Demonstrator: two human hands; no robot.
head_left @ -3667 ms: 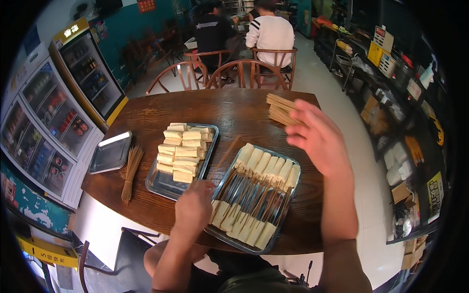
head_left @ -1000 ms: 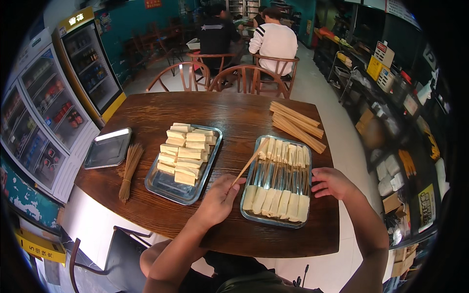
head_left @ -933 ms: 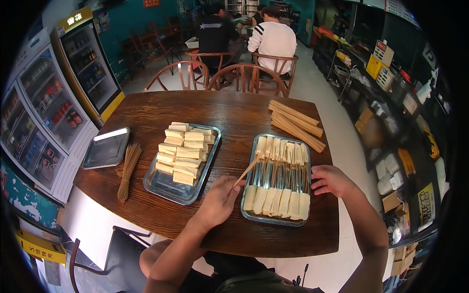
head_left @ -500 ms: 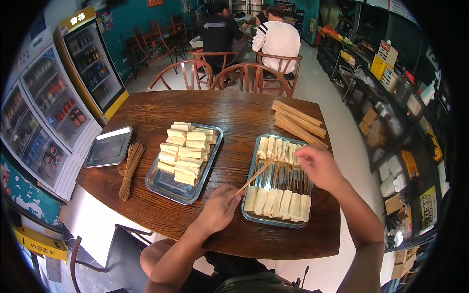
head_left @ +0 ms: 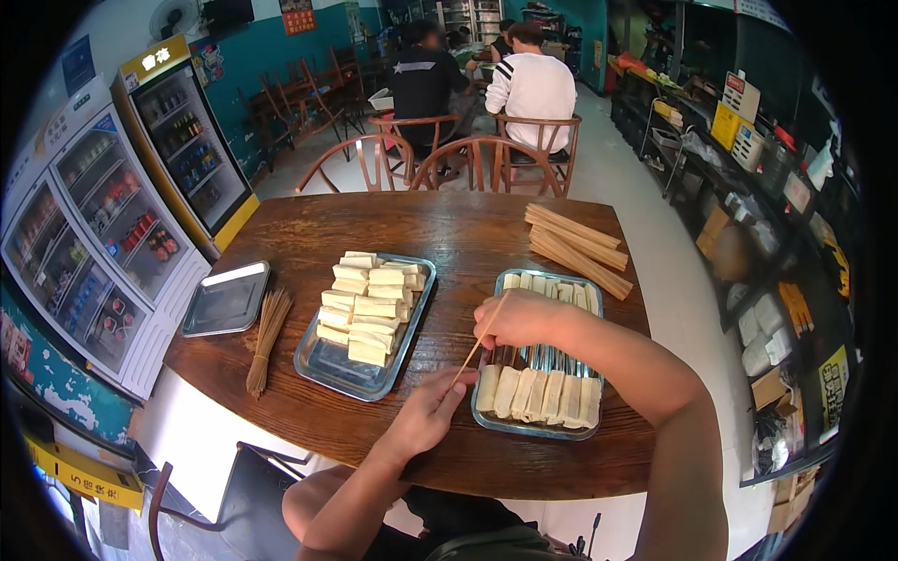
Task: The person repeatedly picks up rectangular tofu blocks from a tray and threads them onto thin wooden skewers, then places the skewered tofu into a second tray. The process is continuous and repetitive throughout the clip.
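Observation:
My left hand [head_left: 428, 411] pinches the lower end of a thin bamboo skewer [head_left: 478, 348], possibly more than one, slanting up to the right. Curled at its upper part is my right hand [head_left: 520, 318], its fingers closed against the stick; the fingertips are partly hidden. Beneath the right hand lies a metal tray [head_left: 535, 430] with two rows of pale rolled tofu-skin pieces [head_left: 541, 396] on skewers. The hand and forearm cover part of the far row. Left of it, another metal tray [head_left: 348, 381] holds a stack of unskewered rolls [head_left: 374, 309].
Loose skewer bundles [head_left: 580, 248] lie at the table's far right. A tied skewer bundle [head_left: 269, 341] and a bare metal tray [head_left: 226, 299] are at the left. Chairs [head_left: 486, 168] stand beyond the table [head_left: 449, 467]; two people sit further back. Drink fridges [head_left: 103, 243] line the left.
My right hand has moved left from the tray's far right side to the skewer. The left hand stays close to its place, and the whole view has shifted slightly.

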